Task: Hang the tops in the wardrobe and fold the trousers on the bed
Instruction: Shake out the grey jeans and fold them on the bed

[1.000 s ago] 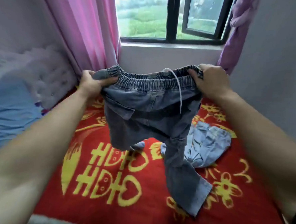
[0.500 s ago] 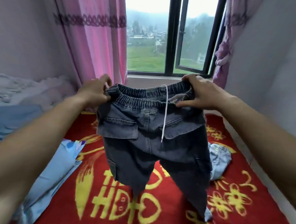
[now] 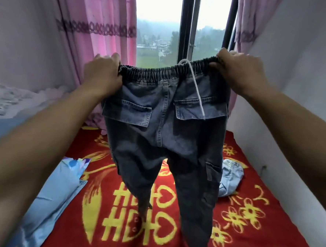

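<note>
From the head camera, the left hand and the right hand each grip one end of the elastic waistband of the dark denim trousers, fingers curled over the top edge. The trousers are stretched flat between them and held up in front of the window. Holding them high by both corners lets the two legs drop straight below the hands, which I judge is meant to shake out creases and line the legs up before folding. The cuffs hang down to the red patterned bed under the hands; whether they touch it I cannot tell. A white drawstring dangles from the waistband near the right hand, across one back pocket flap. Below the right hand and just beside the trouser leg lies a crumpled light-blue garment; below the left hand lies a pale blue pillow. No wardrobe or other container shows. The pocket flaps lie closed, and what is in the pockets cannot be seen.
</note>
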A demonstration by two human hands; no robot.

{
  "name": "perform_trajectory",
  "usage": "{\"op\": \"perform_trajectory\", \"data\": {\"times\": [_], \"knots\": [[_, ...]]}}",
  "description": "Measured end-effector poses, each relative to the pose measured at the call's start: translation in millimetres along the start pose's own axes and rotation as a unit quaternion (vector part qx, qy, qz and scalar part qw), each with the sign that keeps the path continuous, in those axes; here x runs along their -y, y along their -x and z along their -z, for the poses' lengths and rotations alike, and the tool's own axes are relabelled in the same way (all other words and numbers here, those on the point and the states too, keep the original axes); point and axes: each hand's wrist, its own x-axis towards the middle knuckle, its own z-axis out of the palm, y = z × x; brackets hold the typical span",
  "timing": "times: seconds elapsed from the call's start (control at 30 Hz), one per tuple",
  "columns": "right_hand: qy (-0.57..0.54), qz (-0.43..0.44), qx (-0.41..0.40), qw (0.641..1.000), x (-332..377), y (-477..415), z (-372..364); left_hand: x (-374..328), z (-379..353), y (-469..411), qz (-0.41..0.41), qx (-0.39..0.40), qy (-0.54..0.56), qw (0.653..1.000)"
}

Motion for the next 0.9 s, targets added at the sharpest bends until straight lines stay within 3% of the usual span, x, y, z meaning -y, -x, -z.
{"op": "perform_trajectory", "data": {"times": [0.13, 0.27, 0.43, 0.57, 0.67, 0.77, 0.9], "knots": [[-0.100, -0.057, -0.032, 0.993, -1, -19, 12, 1, 15, -22, 0.064, -0.030, 0.130, 0.989], [-0.177, -0.080, -0.053, 0.980, -8, -33, 7, 2, 16, -37, 0.041, 0.028, 0.259, 0.965], [-0.202, -0.098, 0.015, 0.974, -13, -44, -47, 4, -30, -45, 0.013, 0.078, 0.226, 0.971], [-0.211, -0.120, 0.069, 0.968, -14, -59, -120, 3, -98, -68, 0.058, 0.119, 0.256, 0.957], [-0.274, -0.167, 0.096, 0.942, -20, -79, -182, 3, -151, -97, 0.077, 0.127, 0.232, 0.961], [-0.348, -0.223, 0.060, 0.909, -25, -109, -227, 4, -188, -135, 0.093, 0.096, 0.220, 0.966], [-0.383, -0.274, -0.053, 0.881, -34, -149, -248, -2, -204, -180, 0.080, -0.016, 0.195, 0.978]]}}
